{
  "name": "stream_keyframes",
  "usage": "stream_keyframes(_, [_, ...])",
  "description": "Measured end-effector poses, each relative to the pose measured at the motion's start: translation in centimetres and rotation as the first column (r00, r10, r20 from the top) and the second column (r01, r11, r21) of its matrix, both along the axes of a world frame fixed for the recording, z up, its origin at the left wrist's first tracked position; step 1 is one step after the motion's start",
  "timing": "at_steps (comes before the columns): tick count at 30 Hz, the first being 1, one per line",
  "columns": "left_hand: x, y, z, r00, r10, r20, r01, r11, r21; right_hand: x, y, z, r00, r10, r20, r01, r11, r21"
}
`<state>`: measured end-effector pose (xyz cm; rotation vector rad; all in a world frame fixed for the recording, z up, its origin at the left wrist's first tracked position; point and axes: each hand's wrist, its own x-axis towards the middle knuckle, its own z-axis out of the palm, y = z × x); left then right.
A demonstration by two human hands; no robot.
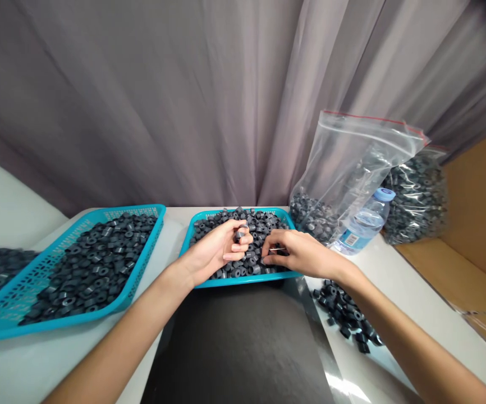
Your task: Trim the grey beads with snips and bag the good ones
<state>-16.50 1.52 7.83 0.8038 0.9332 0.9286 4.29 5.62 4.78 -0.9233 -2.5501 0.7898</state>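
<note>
The dark grey ring-shaped pieces [243, 273] fill the teal basket [232, 281] at twelve o'clock on the worktop [171, 235]. The person's left hand [215, 249] turns palm inward, fingers curled, thumb and fingertips pinching a single ring [240, 235]. The right hand [299, 252], at one o'clock, closes thumb and forefinger around a thin pale sliver [277, 248], too small to identify; whether it also grips a ring cannot be told. Each ring looks light, fairly stiff and unlikely to break, though its smooth curved wall may roll or slip. It is best taken across the outer wall by two fingertips, leaving the bore open. More loose rings [346, 311] lie at two o'clock.
</note>
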Motion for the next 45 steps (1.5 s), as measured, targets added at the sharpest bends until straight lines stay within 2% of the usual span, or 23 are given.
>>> stream_keyframes(5, [0.9, -0.4, -0.3, 0.995, 0.08, 0.06, -0.079, 0.997, -0.012, 0.3, 0.2, 0.7, 0.998, -0.005, -0.06, 0.004, 1.0, -0.021])
stream_keyframes(8, [1.4, -0.7, -0.5, 0.991, 0.108, 0.081, -0.108, 0.994, -0.011, 0.5, 0.0, 1.7, 0.979, -0.009, -0.205, -0.009, 0.996, -0.089])
stream_keyframes(11, [1.7, -1.0, -0.7, 0.988, 0.117, 0.103, -0.118, 0.993, 0.007, 0.3, -0.5, 2.6, 0.934, -0.047, -0.354, -0.012, 0.986, -0.164])
stream_keyframes(14, [2.1, -1.3, -1.0, 0.986, 0.114, 0.122, -0.119, 0.992, 0.033, -0.2, -1.1, 3.2, 0.899, -0.1, -0.426, 0.012, 0.979, -0.204])
stream_keyframes(16, [2.5, -1.6, -1.1, 0.986, 0.093, 0.139, -0.099, 0.994, 0.037, -0.5, -1.4, 3.5, 0.885, -0.089, -0.456, -0.007, 0.979, -0.206])
stream_keyframes(22, [3.6, -2.3, -0.8, 0.959, 0.039, 0.282, -0.03, 0.999, -0.035, -0.5, -1.7, 3.6, 0.896, -0.001, -0.444, -0.05, 0.993, -0.103])
stream_keyframes(25, [3.8, -2.5, -0.5, 0.943, 0.066, 0.326, -0.039, 0.995, -0.088, -0.3, -1.8, 3.6, 0.885, -0.027, -0.464, -0.054, 0.986, -0.159])
stream_keyframes(28, [3.8, -2.6, -0.4, 0.946, 0.056, 0.319, -0.028, 0.995, -0.091, -0.2, -1.8, 3.8, 0.861, -0.072, -0.503, -0.037, 0.978, -0.204])
stream_keyframes(32, [3.9, -2.6, -0.9, 0.962, 0.033, 0.27, -0.006, 0.995, -0.101, -0.1, -1.9, 4.0, 0.835, -0.069, -0.546, -0.028, 0.986, -0.167])
stream_keyframes(45, [4.4, -2.7, -1.0, 0.942, 0.135, 0.307, -0.092, 0.984, -0.15, -0.5, -1.8, 3.4, 0.871, 0.05, -0.489, -0.127, 0.984, -0.126])
